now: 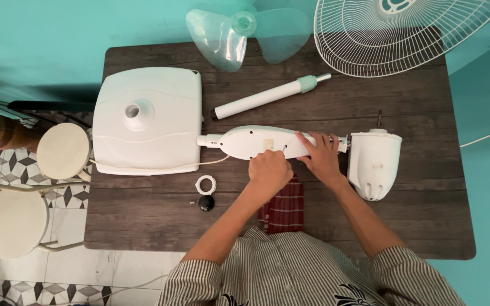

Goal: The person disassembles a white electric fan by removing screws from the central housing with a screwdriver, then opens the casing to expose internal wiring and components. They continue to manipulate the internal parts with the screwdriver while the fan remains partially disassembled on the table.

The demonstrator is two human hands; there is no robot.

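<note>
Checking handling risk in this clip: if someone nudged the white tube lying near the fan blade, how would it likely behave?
The tube looks round and lies free on the flat table, so a sideways push would probably roll it. It looks like rigid plastic, so it likely stays stiff when lifted. Its green collar is wider, so it may roll in a curve.

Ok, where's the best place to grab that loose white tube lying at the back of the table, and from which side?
Probably mid-shaft on the white tube, coming from above with fingers across its width. It lies flat and slanted on the table, clear of the fan base, and the plain middle looks easier to balance than the green-collared end.
</note>
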